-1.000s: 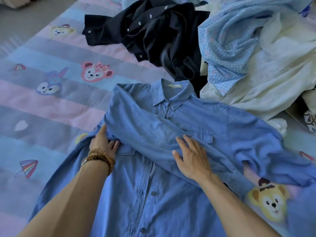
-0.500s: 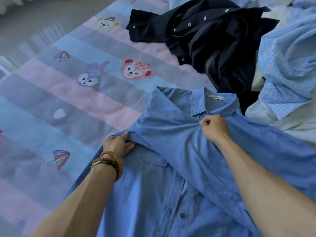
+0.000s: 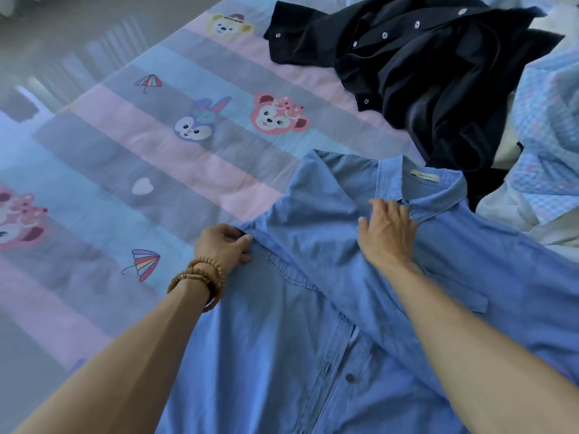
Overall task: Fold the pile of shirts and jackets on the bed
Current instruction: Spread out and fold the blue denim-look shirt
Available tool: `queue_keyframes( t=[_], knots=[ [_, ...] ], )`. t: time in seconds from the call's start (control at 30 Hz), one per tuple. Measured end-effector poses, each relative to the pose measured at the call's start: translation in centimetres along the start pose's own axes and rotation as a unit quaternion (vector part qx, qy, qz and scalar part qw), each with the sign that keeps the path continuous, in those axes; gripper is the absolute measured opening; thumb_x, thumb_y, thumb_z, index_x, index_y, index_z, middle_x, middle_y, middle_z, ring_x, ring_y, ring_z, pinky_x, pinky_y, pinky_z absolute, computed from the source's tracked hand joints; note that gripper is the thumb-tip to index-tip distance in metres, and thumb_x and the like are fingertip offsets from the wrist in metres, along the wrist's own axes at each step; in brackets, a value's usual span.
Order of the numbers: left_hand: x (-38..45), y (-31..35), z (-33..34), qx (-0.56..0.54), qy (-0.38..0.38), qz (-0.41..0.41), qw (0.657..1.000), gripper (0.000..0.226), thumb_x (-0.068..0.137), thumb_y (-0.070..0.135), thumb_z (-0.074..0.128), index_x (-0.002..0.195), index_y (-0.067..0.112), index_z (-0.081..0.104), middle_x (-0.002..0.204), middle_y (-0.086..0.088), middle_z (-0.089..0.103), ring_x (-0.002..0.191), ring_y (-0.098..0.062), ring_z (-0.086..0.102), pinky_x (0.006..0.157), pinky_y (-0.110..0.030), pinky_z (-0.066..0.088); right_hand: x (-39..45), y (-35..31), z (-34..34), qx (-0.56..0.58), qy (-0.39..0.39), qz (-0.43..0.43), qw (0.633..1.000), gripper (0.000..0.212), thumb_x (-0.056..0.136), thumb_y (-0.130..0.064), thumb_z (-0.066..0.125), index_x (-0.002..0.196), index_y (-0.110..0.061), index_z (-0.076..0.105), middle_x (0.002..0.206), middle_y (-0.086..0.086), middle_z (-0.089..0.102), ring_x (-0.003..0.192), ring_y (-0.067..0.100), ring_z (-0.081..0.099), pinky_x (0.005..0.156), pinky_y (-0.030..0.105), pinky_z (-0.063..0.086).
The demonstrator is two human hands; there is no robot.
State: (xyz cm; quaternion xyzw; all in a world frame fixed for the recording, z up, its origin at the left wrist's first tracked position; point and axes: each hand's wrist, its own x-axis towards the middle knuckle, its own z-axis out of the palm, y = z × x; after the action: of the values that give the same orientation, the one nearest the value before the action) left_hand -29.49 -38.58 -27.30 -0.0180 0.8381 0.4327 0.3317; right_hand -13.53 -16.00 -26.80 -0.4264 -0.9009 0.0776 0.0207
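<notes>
While your left hand [image 3: 224, 244] pinches the blue shirt [image 3: 282, 339] at its folded shoulder, your right hand [image 3: 387, 231] lies flat, fingers loose, just below the collar [image 3: 438, 198]; the sleeve [image 3: 360, 292] runs diagonally under that arm.

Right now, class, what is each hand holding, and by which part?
Left hand grips the blue shirt at its folded shoulder edge. Right hand rests on it below the collar, gripping nothing.

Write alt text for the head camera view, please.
Two bare hands fold a blue denim shirt on a cartoon-print bedsheet: the left hand pinches its folded edge, the right hand presses near the collar. A black shirt lies crumpled beyond.
</notes>
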Motion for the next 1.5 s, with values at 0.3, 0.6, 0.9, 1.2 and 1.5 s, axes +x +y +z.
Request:
queue_keyframes(
  t=[0.3,0.6,0.9,1.2,1.5],
  knots=[
    [-7.0,-9.6,-8.5,0.424,0.041,-0.004,0.905,0.052,0.079,0.07,0.055,0.084,0.018,0.054,0.09,-0.004,0.062,0.093,-0.03,0.062,0.076,-0.035,0.048,-15.8,-6.5,2.2,0.084,-0.018,-0.173,0.981,0.033,0.082,-0.033,0.049,0.106,-0.013,0.061,0.113,0.008,0.061,0.1,0.029,0.056,0.078,0.042,0.046],
    [-8.6,-12.9,-12.1,0.403,0.097,0.005,0.91,0.037,0.093,0.049,0.051,0.074,0.018,0.051,0.073,-0.007,0.054,0.072,-0.03,0.053,0.067,-0.034,0.044,-19.4,-4.7,3.0,-0.019,-0.159,-0.191,0.968,0.058,0.093,-0.04,0.05,0.144,-0.013,0.044,0.153,0.012,0.039,0.139,0.03,0.04,0.104,0.051,0.043],
    [-12.8,-6.6,-2.0,0.445,0.107,0.224,0.86,0.047,0.076,0.021,0.071,0.119,0.009,0.057,0.116,-0.019,0.054,0.109,-0.04,0.049,0.085,-0.049,0.041,-19.7,1.2,-2.7,0.151,-0.05,-0.119,0.98,0.049,0.089,-0.04,0.036,0.117,-0.009,0.062,0.11,0.006,0.064,0.099,0.03,0.062,0.079,0.044,0.052],
    [-25.8,1.3,25.7,0.402,-0.144,0.446,0.787,0.054,0.066,0.027,0.065,0.119,0.017,0.063,0.12,-0.008,0.061,0.109,-0.033,0.06,0.085,-0.043,0.05,-21.2,28.0,-8.6,0.083,0.118,0.205,0.968,0.034,0.079,-0.021,0.064,0.107,-0.002,0.065,0.101,0.022,0.065,0.096,0.044,0.059,0.077,0.051,0.049],
    [-31.4,1.1,41.7,0.561,-0.26,0.293,0.729,0.078,0.086,0.057,0.052,0.151,0.039,0.012,0.159,0.005,0.01,0.148,-0.023,-0.001,0.109,-0.071,0.004,-25.3,46.0,-9.1,0.226,-0.124,0.519,0.815,0.051,0.082,-0.028,0.068,0.126,-0.007,0.051,0.12,0.018,0.06,0.11,0.038,0.057,0.086,0.037,0.045]
  ],
)
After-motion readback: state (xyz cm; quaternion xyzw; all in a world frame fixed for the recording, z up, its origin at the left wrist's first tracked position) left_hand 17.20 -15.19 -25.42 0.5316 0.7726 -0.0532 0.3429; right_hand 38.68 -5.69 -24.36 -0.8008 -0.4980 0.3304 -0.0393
